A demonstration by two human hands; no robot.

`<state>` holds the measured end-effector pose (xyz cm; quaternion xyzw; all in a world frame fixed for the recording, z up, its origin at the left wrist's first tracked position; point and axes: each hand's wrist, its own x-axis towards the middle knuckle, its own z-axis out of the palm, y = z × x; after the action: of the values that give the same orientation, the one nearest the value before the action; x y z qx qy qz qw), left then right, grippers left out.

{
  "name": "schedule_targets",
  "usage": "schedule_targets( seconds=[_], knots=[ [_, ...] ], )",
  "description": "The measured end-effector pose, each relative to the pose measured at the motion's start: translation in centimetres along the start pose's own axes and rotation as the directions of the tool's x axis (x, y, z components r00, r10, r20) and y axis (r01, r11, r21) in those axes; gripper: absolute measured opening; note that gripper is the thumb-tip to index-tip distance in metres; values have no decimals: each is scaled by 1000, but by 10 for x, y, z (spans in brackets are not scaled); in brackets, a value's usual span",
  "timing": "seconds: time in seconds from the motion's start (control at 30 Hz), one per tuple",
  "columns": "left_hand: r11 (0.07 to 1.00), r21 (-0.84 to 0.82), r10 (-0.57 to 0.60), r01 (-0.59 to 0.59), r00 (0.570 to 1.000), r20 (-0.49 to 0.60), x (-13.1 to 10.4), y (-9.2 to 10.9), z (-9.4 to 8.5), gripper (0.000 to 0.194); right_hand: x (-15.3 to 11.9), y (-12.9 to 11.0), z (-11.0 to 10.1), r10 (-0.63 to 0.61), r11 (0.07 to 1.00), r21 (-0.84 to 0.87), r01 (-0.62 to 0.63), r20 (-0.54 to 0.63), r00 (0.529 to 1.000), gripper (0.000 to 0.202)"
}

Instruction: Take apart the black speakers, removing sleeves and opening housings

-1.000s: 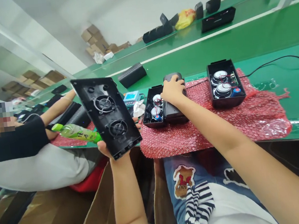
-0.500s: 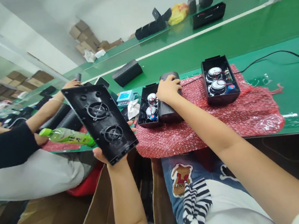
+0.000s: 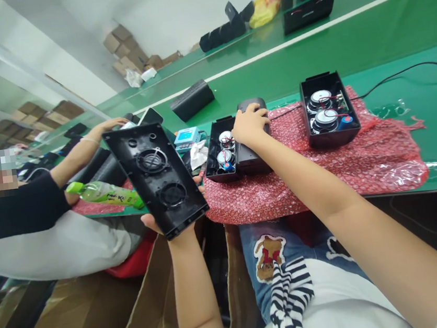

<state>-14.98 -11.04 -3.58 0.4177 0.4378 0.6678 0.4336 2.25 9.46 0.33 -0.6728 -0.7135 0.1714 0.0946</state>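
Observation:
My left hand (image 3: 152,223) is closed on a black plastic speaker panel (image 3: 156,184), gripping its lower end from behind. Two round grilles and small screw posts show on the panel's inner face. My right hand (image 3: 251,122) rests over a closed black speaker case (image 3: 252,158), its fingers wrapped round the upper part. Touching that case on the left is an open speaker housing (image 3: 220,153) with two round drivers and a blue part inside. Farther right stands another open speaker housing (image 3: 330,112) with two drivers and red wires. Pink bubble wrap (image 3: 300,189) lies beneath them.
A light blue meter (image 3: 187,138) and crumpled white tissue (image 3: 198,154) sit behind the panel. A green-capped bottle (image 3: 105,193) lies at left, beside a co-worker's arm (image 3: 77,156). Another black case (image 3: 192,101) is farther back. A black cable (image 3: 401,74) crosses the green table.
The whole view has shifted slightly, with things sitting a little farther right. My hands keep the same holds. The co-worker's body has come further into view at left.

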Motion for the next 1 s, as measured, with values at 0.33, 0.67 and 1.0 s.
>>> schedule_targets(
  seconds=[0.33, 0.67, 1.0],
  knots=[
    [980, -33, -193, 197, 975, 110, -5, -21, 14, 120, -1, 1, 3, -10, 1000, -14, 10, -16, 1000, 60],
    [991, 17, -131, 130, 977, 168, -5, -19, 20, 108, 0, 9, -1, -285, 956, -101, 275, -119, 951, 70],
    [994, -91, -49, 59, 994, 101, -6, -12, 23, 103, 13, 28, -3, -424, 903, -20, 428, 108, 899, 75]
  ],
)
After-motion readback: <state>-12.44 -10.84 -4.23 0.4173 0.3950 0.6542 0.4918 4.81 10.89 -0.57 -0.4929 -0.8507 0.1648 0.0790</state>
